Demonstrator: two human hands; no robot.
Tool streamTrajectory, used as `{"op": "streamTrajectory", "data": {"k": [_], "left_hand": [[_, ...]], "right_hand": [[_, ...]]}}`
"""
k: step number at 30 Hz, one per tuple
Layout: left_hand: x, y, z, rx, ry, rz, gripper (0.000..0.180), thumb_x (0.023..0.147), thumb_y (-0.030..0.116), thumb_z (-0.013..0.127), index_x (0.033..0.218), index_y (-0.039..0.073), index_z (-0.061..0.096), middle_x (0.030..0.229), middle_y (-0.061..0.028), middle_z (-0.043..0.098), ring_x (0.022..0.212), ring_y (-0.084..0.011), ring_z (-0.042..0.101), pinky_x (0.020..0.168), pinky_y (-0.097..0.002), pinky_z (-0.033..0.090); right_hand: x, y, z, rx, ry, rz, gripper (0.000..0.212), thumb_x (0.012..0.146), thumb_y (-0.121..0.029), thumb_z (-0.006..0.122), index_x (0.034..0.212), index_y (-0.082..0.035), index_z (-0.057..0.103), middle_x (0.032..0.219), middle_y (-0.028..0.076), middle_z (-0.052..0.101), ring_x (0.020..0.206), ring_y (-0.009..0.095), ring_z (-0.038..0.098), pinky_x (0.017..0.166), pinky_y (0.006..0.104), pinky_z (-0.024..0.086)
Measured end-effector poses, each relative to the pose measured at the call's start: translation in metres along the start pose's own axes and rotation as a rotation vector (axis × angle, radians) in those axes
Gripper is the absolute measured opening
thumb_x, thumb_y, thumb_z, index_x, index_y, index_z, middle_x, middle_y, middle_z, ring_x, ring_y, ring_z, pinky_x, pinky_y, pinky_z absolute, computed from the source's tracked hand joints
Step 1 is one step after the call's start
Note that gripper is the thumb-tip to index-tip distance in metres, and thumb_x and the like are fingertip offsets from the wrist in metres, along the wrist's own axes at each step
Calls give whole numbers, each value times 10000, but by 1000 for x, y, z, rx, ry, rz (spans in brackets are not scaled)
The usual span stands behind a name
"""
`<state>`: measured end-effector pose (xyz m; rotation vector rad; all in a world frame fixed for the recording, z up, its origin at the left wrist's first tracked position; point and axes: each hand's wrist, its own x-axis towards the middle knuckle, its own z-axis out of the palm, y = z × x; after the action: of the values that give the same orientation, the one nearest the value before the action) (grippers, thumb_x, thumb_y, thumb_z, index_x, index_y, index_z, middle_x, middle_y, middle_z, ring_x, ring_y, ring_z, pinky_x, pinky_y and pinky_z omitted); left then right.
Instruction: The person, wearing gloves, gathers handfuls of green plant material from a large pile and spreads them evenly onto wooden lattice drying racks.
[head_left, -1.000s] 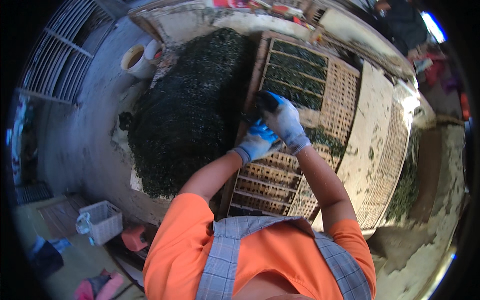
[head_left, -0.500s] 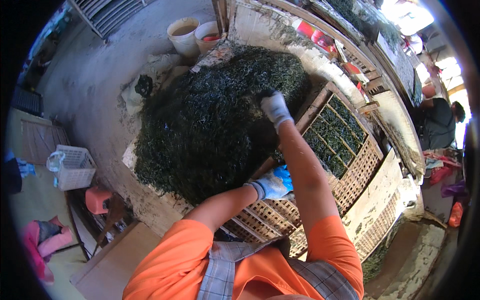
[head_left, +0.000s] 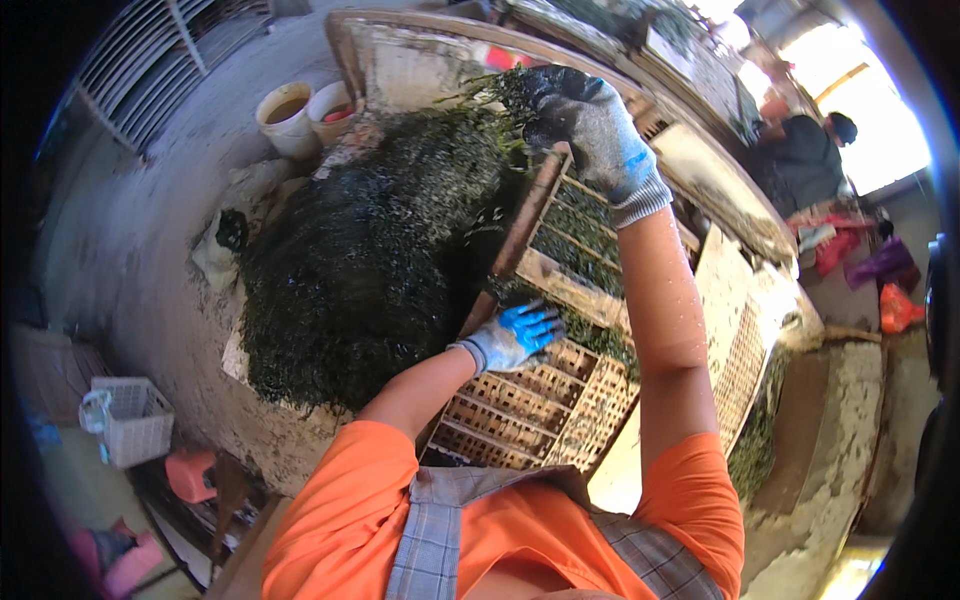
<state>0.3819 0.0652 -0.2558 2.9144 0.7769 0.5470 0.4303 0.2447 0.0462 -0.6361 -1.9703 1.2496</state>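
At upper centre, the grey-gloved right hand (head_left: 592,128) has risen clutching stringy dark-green strands (head_left: 509,93), likely separating a portion, the blue-gloved left hand (head_left: 512,337) splayed.

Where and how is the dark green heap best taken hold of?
Probably by the handful at its right edge, coming down from above with curled fingers. The heap lies open on top, shows no handle and looks loose and stringy; strands trail from the clump in the right hand. That edge also lies nearest the tray.
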Motion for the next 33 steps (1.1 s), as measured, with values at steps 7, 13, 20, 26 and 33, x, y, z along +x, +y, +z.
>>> {"op": "streamTrajectory", "data": {"k": [7,13,20,26,33], "left_hand": [[2,1,-9,51,-140,-35,618,1011,498,315,1513,137,301,1565,-75,298,1444,-271,262,1210,-448,151],[8,6,-21,-23,-228,-132,603,992,495,388,1504,183,327,1533,-75,347,1393,-282,336,1202,-428,200],[44,26,-50,-301,415,-458,194,862,163,658,1017,57,703,996,-152,687,921,-325,660,830,-420,527],[142,50,-102,-541,-138,-438,502,911,396,615,1278,54,586,1217,-172,635,1080,-310,635,892,-408,519],[187,97,-24,225,-780,-93,789,868,381,661,1488,41,311,1470,-190,425,1368,-305,406,1186,-423,238]], "right_hand": [[-221,80,-19,463,197,704,322,927,-167,548,1203,-18,623,1057,121,702,929,221,672,840,334,529],[-356,116,-14,-463,861,620,276,863,-122,643,1133,-94,692,1072,123,718,905,238,705,812,316,547],[-362,105,47,-1153,409,627,459,807,-157,620,1266,-148,600,1291,80,606,1256,280,518,1122,442,333],[-324,114,69,-683,360,1124,474,815,-280,693,1236,-112,552,892,170,657,902,260,668,799,379,559],[-339,172,121,-1095,422,759,410,899,-356,595,1205,-89,539,1102,101,579,1074,226,537,935,398,415]]}}
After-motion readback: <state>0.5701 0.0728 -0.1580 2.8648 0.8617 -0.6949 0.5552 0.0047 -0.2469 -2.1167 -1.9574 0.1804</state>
